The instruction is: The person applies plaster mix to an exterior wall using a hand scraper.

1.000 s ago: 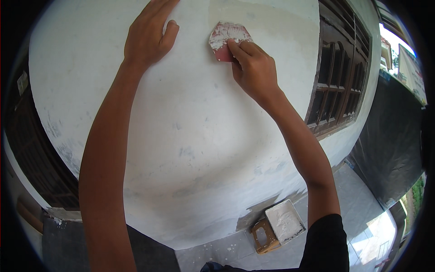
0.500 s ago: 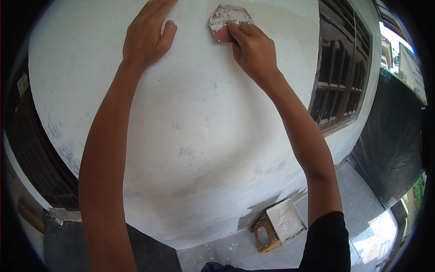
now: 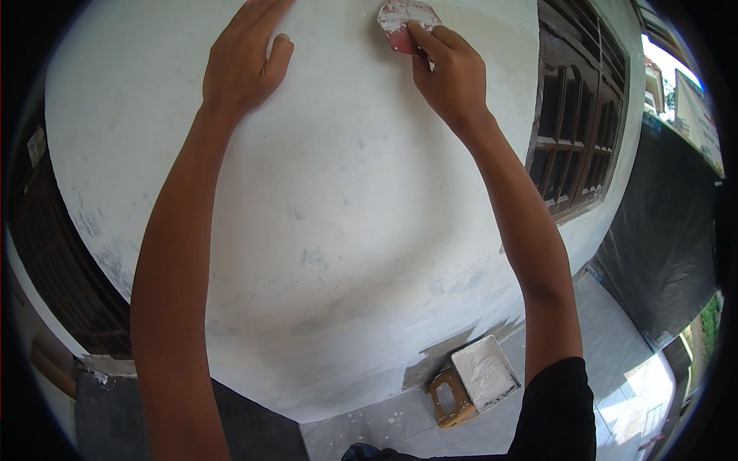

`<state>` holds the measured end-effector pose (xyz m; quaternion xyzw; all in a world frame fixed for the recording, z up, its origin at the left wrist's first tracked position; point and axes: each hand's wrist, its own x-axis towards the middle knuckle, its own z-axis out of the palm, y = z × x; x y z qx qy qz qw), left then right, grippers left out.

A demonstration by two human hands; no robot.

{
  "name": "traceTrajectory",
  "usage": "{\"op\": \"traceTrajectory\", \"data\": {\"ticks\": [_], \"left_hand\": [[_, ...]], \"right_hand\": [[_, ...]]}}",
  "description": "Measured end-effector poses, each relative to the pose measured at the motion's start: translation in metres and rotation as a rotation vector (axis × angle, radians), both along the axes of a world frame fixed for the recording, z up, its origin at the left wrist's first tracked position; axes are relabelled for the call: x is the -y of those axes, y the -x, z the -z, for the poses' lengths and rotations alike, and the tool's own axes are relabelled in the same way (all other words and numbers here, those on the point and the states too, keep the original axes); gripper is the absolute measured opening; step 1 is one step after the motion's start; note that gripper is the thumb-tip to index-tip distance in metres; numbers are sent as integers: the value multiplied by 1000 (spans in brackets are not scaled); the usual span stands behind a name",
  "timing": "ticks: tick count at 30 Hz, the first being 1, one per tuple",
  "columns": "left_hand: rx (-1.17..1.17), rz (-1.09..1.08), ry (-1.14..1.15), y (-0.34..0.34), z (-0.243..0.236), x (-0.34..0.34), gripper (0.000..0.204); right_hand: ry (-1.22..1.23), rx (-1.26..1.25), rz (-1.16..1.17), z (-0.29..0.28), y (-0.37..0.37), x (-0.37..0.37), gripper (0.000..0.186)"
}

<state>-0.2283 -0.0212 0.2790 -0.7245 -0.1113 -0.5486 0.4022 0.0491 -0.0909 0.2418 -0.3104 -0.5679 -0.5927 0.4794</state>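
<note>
Right hand [image 3: 453, 73] pinching a red, plaster-smeared flat scraper [image 3: 406, 21] high against the white plastered wall [image 3: 346, 230]; left hand [image 3: 244, 61] open, flat on it. Dark wooden window [image 3: 580, 131] just right. Plaster-filled square tray [image 3: 484, 373] on a small wooden stool [image 3: 450, 399] below.

1. Below us we see the tiled floor [image 3: 615, 346], grey and running along the foot of the white wall [image 3: 346, 230]
2. On it, near the wall's base and to our right, we find a small wooden stool [image 3: 448, 398] standing on the tiles
3. A square white tray [image 3: 484, 373] smeared with white paste rests tilted on the stool's right side
4. White splatter spots [image 3: 369, 422] dot the tiles just left of the stool
</note>
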Motion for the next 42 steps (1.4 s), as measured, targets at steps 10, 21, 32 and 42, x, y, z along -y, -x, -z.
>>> {"op": "traceTrajectory", "data": {"ticks": [10, 21, 32, 42], "left_hand": [[-5, -15, -5, 2, 0, 0, 62], [-3, 7, -13, -2, 0, 1, 62], [-7, -8, -19, 2, 0, 0, 62], [14, 11, -56, -3, 0, -5, 61]], "right_hand": [[112, 30, 3, 51, 8, 6, 41], [-14, 40, 18, -1, -3, -5, 38], [102, 140, -122, 63, 19, 7, 47], [-2, 118, 7, 5, 7, -17, 41]]}}
